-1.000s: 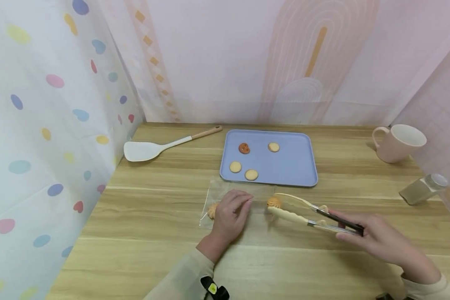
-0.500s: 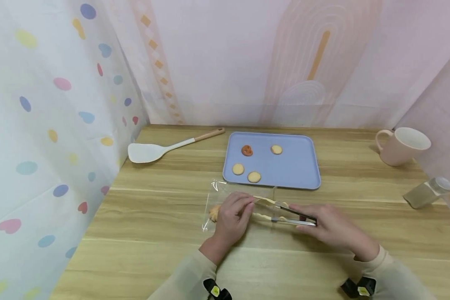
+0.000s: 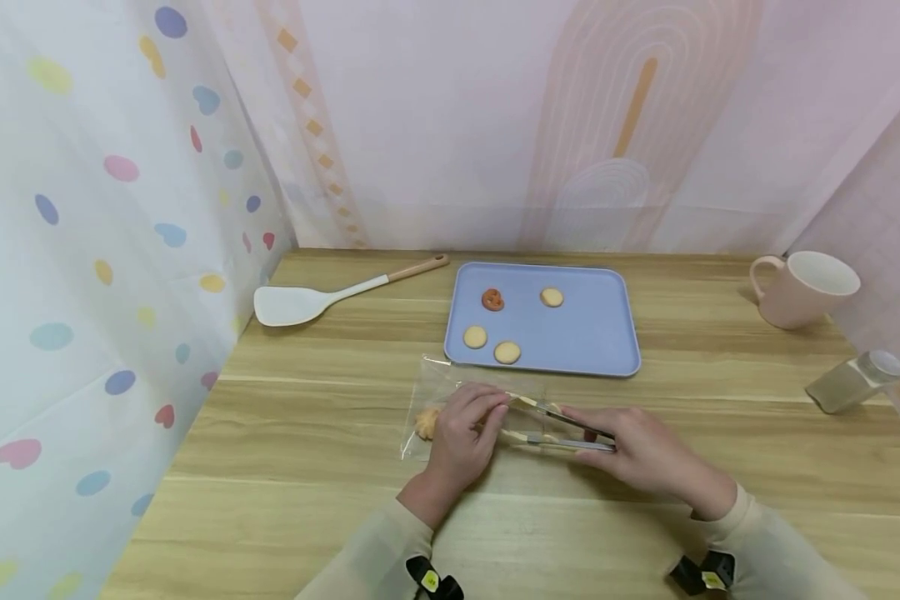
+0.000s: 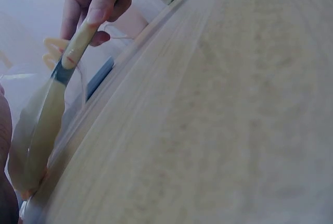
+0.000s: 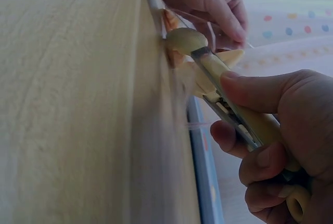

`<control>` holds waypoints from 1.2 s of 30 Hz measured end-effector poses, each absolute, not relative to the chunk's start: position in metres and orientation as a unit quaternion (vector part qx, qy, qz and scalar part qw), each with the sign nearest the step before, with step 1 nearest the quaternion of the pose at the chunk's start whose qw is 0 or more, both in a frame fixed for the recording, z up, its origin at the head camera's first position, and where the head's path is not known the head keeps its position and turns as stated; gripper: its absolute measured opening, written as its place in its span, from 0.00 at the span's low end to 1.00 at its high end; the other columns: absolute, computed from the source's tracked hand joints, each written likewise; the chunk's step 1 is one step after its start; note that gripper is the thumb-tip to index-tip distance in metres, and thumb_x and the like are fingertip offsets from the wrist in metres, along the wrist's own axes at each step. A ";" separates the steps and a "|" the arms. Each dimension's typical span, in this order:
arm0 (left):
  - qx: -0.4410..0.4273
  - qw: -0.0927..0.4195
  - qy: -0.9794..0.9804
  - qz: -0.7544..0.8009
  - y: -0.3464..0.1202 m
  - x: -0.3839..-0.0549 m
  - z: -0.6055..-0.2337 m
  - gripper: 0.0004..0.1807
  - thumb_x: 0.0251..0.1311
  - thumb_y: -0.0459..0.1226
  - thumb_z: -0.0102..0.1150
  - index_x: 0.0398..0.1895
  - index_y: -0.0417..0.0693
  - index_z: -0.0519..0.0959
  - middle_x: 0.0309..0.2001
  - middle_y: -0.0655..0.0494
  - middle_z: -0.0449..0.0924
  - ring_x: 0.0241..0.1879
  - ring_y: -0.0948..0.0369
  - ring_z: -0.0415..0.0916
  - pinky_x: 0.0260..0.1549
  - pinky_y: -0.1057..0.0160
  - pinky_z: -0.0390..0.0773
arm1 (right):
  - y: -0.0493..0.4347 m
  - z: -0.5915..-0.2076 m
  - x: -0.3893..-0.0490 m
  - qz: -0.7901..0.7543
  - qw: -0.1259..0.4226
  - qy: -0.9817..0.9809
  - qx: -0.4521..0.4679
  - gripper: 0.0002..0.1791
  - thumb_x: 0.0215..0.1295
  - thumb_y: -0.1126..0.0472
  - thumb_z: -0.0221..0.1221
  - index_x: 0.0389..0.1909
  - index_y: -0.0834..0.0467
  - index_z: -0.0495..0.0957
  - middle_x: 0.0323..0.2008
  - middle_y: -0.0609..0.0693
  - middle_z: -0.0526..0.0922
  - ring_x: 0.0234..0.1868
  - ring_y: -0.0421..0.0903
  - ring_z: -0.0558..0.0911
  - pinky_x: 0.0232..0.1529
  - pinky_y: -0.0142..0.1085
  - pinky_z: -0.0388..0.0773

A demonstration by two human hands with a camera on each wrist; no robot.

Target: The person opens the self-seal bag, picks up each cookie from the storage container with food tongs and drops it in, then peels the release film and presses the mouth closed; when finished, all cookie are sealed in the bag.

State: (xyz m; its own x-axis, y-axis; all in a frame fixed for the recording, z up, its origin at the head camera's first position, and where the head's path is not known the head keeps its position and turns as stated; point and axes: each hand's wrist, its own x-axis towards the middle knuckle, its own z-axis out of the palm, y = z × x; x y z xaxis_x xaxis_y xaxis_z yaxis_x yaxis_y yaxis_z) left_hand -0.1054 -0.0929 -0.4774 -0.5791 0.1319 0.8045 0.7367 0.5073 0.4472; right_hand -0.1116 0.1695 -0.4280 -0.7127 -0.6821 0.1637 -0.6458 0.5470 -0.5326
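Hands point(image 3: 461, 433) point(image 3: 641, 452) at bag point(image 3: 441, 382), tray point(image 3: 577, 333) beyond, spatula point(image 3: 352, 291) left, mug point(image 3: 801, 293) right

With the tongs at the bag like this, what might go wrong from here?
The tongs may snag the clear bag, since their tips reach into it. The left hand pinches the bag close to those tips, so the two could bump. The cookie near the bag's left end might crumble if pushed hard.

we saw four cookies point(image 3: 475, 337) on the tray point(image 3: 585, 321), the spatula point(image 3: 291, 306) to its left, the mug point(image 3: 798, 296) to its right and the jar point(image 3: 846, 385) before the mug. before the tray lay the bag point(image 3: 437, 382), another cookie point(image 3: 425, 423) inside, the tongs point(image 3: 570, 442) reaching in from the right.
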 end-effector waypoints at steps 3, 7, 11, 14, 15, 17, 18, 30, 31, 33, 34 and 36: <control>-0.273 0.367 -0.788 -0.412 -0.093 -0.105 -0.477 0.05 0.60 0.30 0.60 0.37 0.41 0.84 0.38 0.52 0.83 0.41 0.57 0.79 0.45 0.63 0.79 | 0.175 -0.423 -0.110 -0.291 0.039 0.880 -0.374 0.29 0.59 0.55 0.67 0.63 0.52 0.74 0.30 0.34 0.77 0.18 0.29 0.65 0.20 0.26 0.68; -0.279 0.363 -0.786 -0.416 -0.095 -0.105 -0.476 0.05 0.60 0.30 0.60 0.37 0.41 0.84 0.38 0.52 0.83 0.41 0.57 0.79 0.45 0.63 0.79 | 0.181 -0.420 -0.109 -0.280 0.050 0.886 -0.366 0.30 0.58 0.55 0.68 0.62 0.51 0.74 0.31 0.33 0.76 0.17 0.29 0.65 0.19 0.26 0.67; -0.292 0.354 -0.782 -0.421 -0.095 -0.105 -0.477 0.05 0.59 0.29 0.61 0.37 0.40 0.84 0.38 0.52 0.83 0.41 0.57 0.79 0.45 0.63 0.79 | 0.178 -0.421 -0.111 -0.269 0.051 0.888 -0.369 0.30 0.59 0.53 0.67 0.63 0.50 0.74 0.31 0.32 0.76 0.18 0.29 0.66 0.21 0.26 0.68; -0.302 0.348 -0.780 -0.424 -0.095 -0.105 -0.479 0.05 0.60 0.29 0.60 0.37 0.40 0.84 0.39 0.52 0.82 0.41 0.57 0.79 0.44 0.64 0.79 | 0.175 -0.424 -0.112 -0.265 0.049 0.887 -0.374 0.29 0.59 0.53 0.66 0.63 0.49 0.74 0.30 0.32 0.76 0.21 0.30 0.68 0.23 0.26 0.69; -0.303 0.347 -0.780 -0.423 -0.094 -0.105 -0.479 0.05 0.61 0.29 0.60 0.37 0.40 0.84 0.39 0.52 0.82 0.41 0.57 0.79 0.44 0.64 0.79 | 0.174 -0.424 -0.112 -0.266 0.049 0.887 -0.375 0.29 0.59 0.53 0.66 0.63 0.49 0.74 0.30 0.31 0.76 0.21 0.30 0.69 0.23 0.27 0.69; -0.304 0.346 -0.781 -0.422 -0.094 -0.104 -0.480 0.05 0.61 0.30 0.59 0.37 0.40 0.84 0.39 0.52 0.82 0.41 0.57 0.79 0.45 0.64 0.79 | 0.173 -0.426 -0.112 -0.269 0.047 0.885 -0.376 0.29 0.59 0.53 0.67 0.63 0.49 0.74 0.30 0.31 0.76 0.23 0.31 0.70 0.24 0.27 0.70; -0.304 0.346 -0.781 -0.422 -0.094 -0.104 -0.480 0.05 0.62 0.30 0.59 0.37 0.40 0.84 0.39 0.52 0.82 0.41 0.57 0.79 0.46 0.64 0.79 | 0.172 -0.426 -0.112 -0.269 0.043 0.885 -0.378 0.29 0.59 0.54 0.67 0.63 0.49 0.74 0.31 0.31 0.76 0.24 0.31 0.71 0.26 0.27 0.71; -0.296 0.352 -0.785 -0.414 -0.093 -0.104 -0.477 0.05 0.60 0.29 0.59 0.36 0.39 0.84 0.39 0.52 0.82 0.42 0.57 0.79 0.52 0.53 0.76 | 0.154 -0.433 -0.112 -0.294 0.022 0.879 -0.374 0.29 0.61 0.52 0.65 0.63 0.53 0.74 0.50 0.47 0.82 0.24 0.32 0.70 0.31 0.31 0.75; -0.296 0.353 -0.785 -0.414 -0.093 -0.104 -0.477 0.05 0.60 0.29 0.59 0.36 0.39 0.84 0.39 0.52 0.82 0.42 0.57 0.79 0.52 0.53 0.76 | 0.152 -0.434 -0.112 -0.294 0.019 0.880 -0.373 0.29 0.61 0.51 0.65 0.63 0.53 0.74 0.52 0.47 0.82 0.28 0.32 0.72 0.34 0.32 0.76; -0.298 0.353 -0.785 -0.412 -0.093 -0.103 -0.477 0.05 0.61 0.30 0.59 0.36 0.40 0.84 0.39 0.52 0.82 0.43 0.57 0.79 0.52 0.52 0.76 | 0.149 -0.435 -0.112 -0.299 0.023 0.881 -0.365 0.29 0.61 0.50 0.65 0.63 0.52 0.73 0.53 0.47 0.81 0.26 0.32 0.71 0.32 0.32 0.76; -0.299 0.354 -0.785 -0.410 -0.093 -0.103 -0.477 0.05 0.62 0.30 0.59 0.37 0.40 0.84 0.39 0.52 0.82 0.43 0.57 0.79 0.52 0.51 0.76 | 0.148 -0.435 -0.112 -0.301 0.026 0.883 -0.360 0.30 0.61 0.50 0.65 0.63 0.52 0.73 0.50 0.46 0.83 0.24 0.32 0.71 0.30 0.31 0.75; -0.301 0.357 -0.786 -0.405 -0.093 -0.102 -0.477 0.06 0.63 0.32 0.58 0.37 0.40 0.84 0.39 0.53 0.83 0.44 0.57 0.79 0.52 0.50 0.76 | 0.146 -0.436 -0.111 -0.309 0.036 0.884 -0.350 0.30 0.61 0.50 0.65 0.64 0.52 0.73 0.43 0.44 0.84 0.19 0.31 0.68 0.24 0.29 0.73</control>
State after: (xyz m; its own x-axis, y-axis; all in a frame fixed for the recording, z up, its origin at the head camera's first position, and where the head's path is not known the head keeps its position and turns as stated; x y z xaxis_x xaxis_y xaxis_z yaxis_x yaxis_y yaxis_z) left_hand -0.1023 -0.0932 -0.4773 -0.5637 0.1837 0.8053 0.7622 0.4912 0.4215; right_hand -0.1114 0.1455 -0.4356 -0.7527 -0.6403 0.1528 -0.5963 0.5649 -0.5704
